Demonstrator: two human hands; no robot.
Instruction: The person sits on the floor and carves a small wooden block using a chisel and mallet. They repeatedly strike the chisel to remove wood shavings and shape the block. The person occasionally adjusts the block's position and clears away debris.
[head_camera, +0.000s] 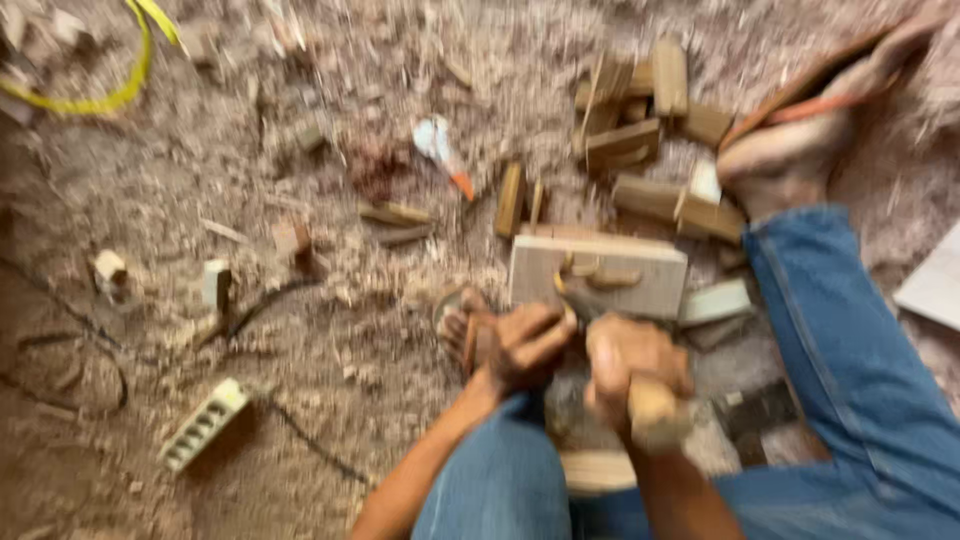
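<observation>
Head view, blurred: the left hand (520, 345) has its fingers curled shut around a slim tool (566, 292) — its kind cannot be told — pressed against the near face of a pale, rectangular wooden block (600, 272) lying on the sawdust-strewn floor (300, 330). The right hand (632, 365) is fisted around the rounded, light-wood handle of a mallet (655, 412) just beside it. Rough offcuts (640, 130) lie scattered beyond the block — a white power strip (203, 424) rests well to the left.
</observation>
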